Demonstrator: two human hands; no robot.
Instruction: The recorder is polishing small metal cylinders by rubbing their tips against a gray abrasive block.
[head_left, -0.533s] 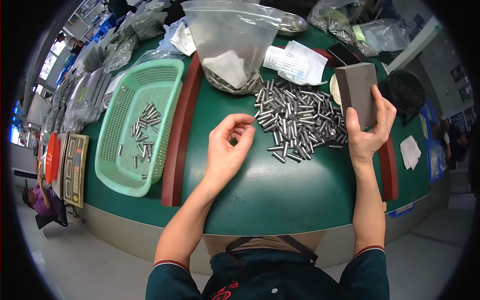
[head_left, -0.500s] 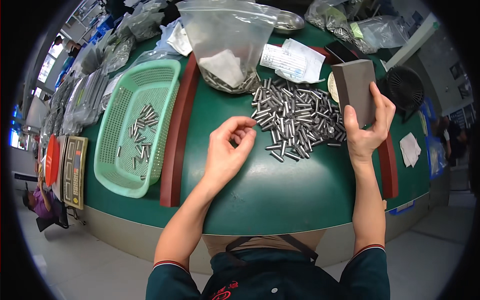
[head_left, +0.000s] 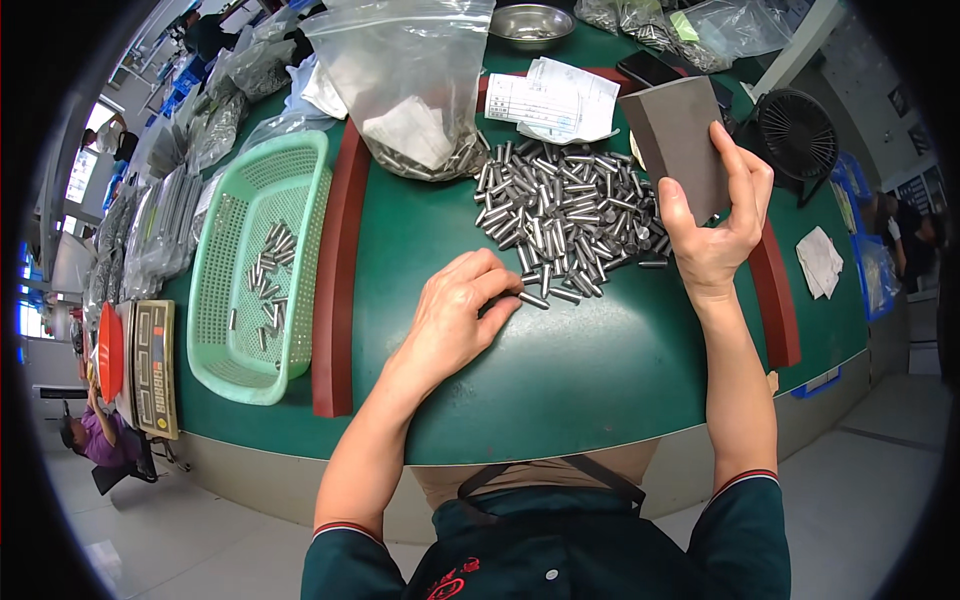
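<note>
green matte table [head_left: 560, 370]: left hand [head_left: 455, 320] pinches shiny steel pins [head_left: 565, 215]; right hand [head_left: 715, 225] grips grey block [head_left: 680, 130].

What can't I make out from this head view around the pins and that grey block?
- Left hand: fingertips curl onto the pin pile; whether a pin is pinched is hidden by the fingers.
- Grey block in right hand: its far face is turned away.
- Clear bag: its top is cut off by the rim.
- Green basket: its pins are too small to count.
</note>
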